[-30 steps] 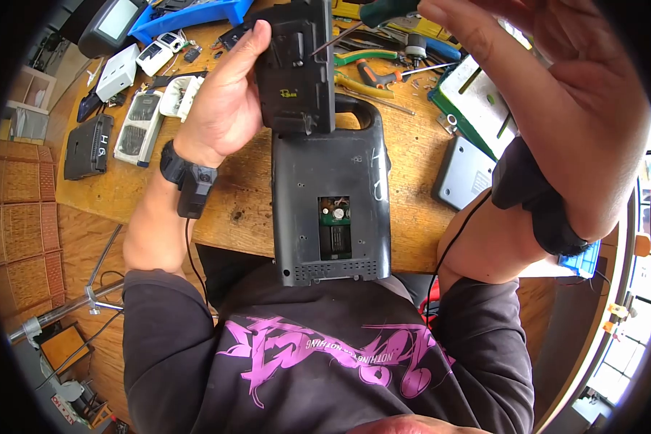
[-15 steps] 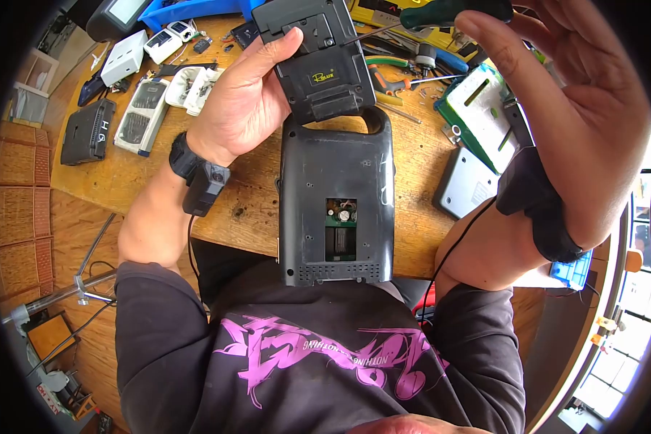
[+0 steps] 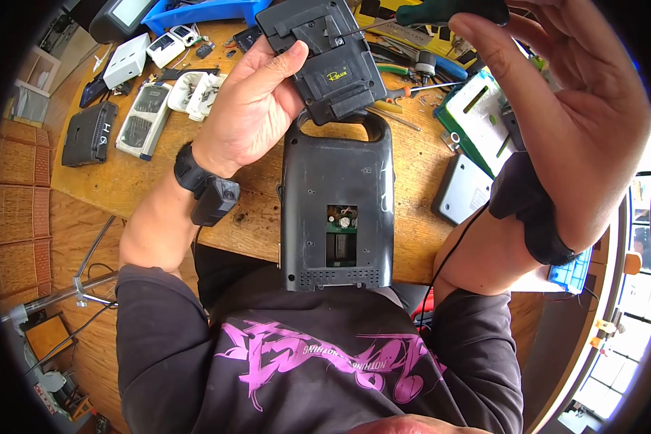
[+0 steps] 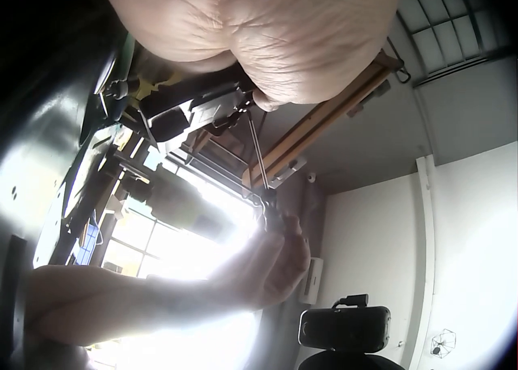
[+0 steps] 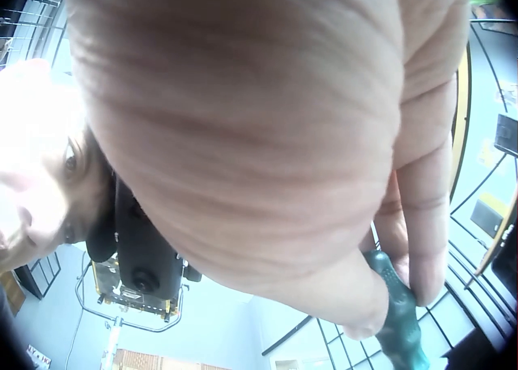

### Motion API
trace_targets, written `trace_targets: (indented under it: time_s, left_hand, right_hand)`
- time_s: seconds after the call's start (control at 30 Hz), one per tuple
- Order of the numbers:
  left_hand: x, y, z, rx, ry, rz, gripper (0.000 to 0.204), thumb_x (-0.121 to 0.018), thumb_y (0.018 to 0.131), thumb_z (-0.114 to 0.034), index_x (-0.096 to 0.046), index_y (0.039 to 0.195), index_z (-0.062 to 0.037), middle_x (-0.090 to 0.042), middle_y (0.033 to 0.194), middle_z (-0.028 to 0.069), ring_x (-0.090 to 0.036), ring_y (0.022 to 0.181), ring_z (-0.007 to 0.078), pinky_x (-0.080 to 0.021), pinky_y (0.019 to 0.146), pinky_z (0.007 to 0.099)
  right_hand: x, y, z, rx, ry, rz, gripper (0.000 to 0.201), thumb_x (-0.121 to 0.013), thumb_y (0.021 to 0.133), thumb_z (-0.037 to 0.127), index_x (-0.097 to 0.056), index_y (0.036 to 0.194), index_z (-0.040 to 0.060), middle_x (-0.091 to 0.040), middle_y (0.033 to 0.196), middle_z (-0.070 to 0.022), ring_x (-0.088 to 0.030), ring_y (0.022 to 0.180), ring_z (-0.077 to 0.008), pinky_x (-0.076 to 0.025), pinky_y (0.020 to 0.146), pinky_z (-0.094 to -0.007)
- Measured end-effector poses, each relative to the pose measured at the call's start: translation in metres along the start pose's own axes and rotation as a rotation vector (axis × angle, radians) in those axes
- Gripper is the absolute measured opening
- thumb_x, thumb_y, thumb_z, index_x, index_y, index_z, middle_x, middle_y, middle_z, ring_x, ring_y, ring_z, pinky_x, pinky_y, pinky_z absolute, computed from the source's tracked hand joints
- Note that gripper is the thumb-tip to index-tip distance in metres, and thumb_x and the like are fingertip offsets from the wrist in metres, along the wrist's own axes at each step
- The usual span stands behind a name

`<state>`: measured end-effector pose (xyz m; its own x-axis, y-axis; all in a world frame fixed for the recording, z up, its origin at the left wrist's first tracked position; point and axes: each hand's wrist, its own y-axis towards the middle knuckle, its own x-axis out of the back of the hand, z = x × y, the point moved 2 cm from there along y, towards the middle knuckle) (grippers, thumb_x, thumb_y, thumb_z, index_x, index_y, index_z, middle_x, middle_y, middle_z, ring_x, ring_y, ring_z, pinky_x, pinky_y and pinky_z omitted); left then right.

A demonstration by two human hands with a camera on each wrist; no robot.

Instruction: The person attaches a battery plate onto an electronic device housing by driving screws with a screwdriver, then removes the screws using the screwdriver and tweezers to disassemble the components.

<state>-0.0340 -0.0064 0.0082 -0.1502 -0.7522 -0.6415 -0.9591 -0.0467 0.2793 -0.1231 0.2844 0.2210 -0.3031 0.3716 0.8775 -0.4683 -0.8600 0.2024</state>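
Note:
My left hand (image 3: 249,119) grips a flat black plate (image 3: 351,88) by its left side, thumb on the face with the yellow Rolux lettering. In my right hand (image 3: 575,94) is a green-handled screwdriver (image 3: 452,13), pinched between thumb and fingers. Its thin shaft slants left, with the tip right at a screw (image 3: 339,41) on the plate. The right wrist view shows the green handle (image 5: 398,317) at the fingertips; the left wrist view shows the shaft (image 4: 257,148) reaching the plate. Below the plate stands a black housing (image 3: 340,166) with a carry handle and a rectangular opening showing a circuit board.
At the left of the wooden bench (image 3: 249,195) lie a black box (image 3: 88,134), a grey-white case (image 3: 145,119) and a white tray (image 3: 195,94) of small parts. A blue bin (image 3: 206,14) is behind. On the right are a green-and-white panel (image 3: 477,112), a pale grey box (image 3: 461,189) and several hand tools.
The plate has swung from nearly edge-on to facing up, shifting right with my left hand. My right hand and the screwdriver have moved slightly right; its tip stays by the plate.

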Motion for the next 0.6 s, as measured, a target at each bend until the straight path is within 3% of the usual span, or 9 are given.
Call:
trace_targets:
  time_s: [0.13, 0.17, 0.2, 0.3, 0.33, 0.6]
  left_hand:
    - [0.002, 0.0, 0.0, -0.012, 0.002, 0.0, 0.036, -0.057, 0.116, -0.017, -0.056, 0.151, -0.0063, -0.066, 0.147, 0.0092, -0.065, 0.136, 0.0235, -0.056, 0.116, 0.0486]
    - [0.002, 0.0, 0.0, -0.01, -0.004, 0.005, 0.036, -0.056, 0.116, -0.017, -0.056, 0.151, -0.0063, -0.065, 0.147, 0.0091, -0.065, 0.136, 0.0234, -0.057, 0.116, 0.0487]
    - [0.002, 0.0, 0.0, -0.007, -0.011, 0.011, 0.036, -0.056, 0.116, -0.016, -0.055, 0.151, -0.0063, -0.065, 0.147, 0.009, -0.065, 0.136, 0.0234, -0.057, 0.116, 0.0487]
    - [0.003, 0.0, 0.0, -0.014, 0.003, 0.014, 0.037, -0.056, 0.116, -0.017, -0.055, 0.151, -0.006, -0.065, 0.147, 0.0092, -0.065, 0.137, 0.0236, -0.057, 0.116, 0.0491]
    - [0.003, 0.0, 0.0, -0.014, 0.003, 0.014, 0.037, -0.056, 0.116, -0.017, -0.055, 0.151, -0.006, -0.065, 0.147, 0.0092, -0.065, 0.137, 0.0236, -0.057, 0.116, 0.0491]
    - [0.0, -0.001, 0.0, -0.108, 0.142, 0.015, 0.038, -0.057, 0.115, -0.015, -0.052, 0.152, -0.005, -0.064, 0.147, 0.0114, -0.065, 0.137, 0.0255, -0.057, 0.115, 0.0508]
  right_hand:
    - [-0.01, 0.01, 0.017, -0.015, -0.008, 0.004, 0.01, -0.067, 0.099, 0.005, -0.07, 0.101, -0.0044, -0.075, 0.09, -0.0207, -0.075, 0.08, -0.033, -0.058, 0.072, -0.0394]
    - [-0.044, 0.038, 0.061, -0.018, -0.009, 0.006, 0.01, -0.067, 0.099, 0.005, -0.07, 0.101, -0.0044, -0.075, 0.09, -0.0207, -0.075, 0.08, -0.033, -0.058, 0.072, -0.0394]
    - [-0.012, 0.014, 0.021, -0.023, -0.009, 0.006, 0.01, -0.067, 0.099, 0.005, -0.07, 0.101, -0.0044, -0.075, 0.09, -0.0207, -0.075, 0.08, -0.033, -0.058, 0.071, -0.0394]
    - [-0.026, 0.024, 0.039, -0.037, -0.008, 0.007, 0.01, -0.067, 0.099, 0.005, -0.07, 0.1, -0.0044, -0.075, 0.09, -0.0206, -0.075, 0.079, -0.033, -0.058, 0.071, -0.0394]
    - [-0.051, 0.043, 0.07, -0.041, -0.008, 0.007, 0.01, -0.067, 0.099, 0.005, -0.07, 0.1, -0.0043, -0.075, 0.089, -0.0206, -0.075, 0.079, -0.033, -0.058, 0.071, -0.0394]
    - [-0.039, 0.035, 0.059, -0.072, 0.001, -0.001, 0.01, -0.067, 0.1, 0.006, -0.069, 0.1, -0.0042, -0.075, 0.089, -0.0205, -0.075, 0.079, -0.0329, -0.057, 0.071, -0.0395]
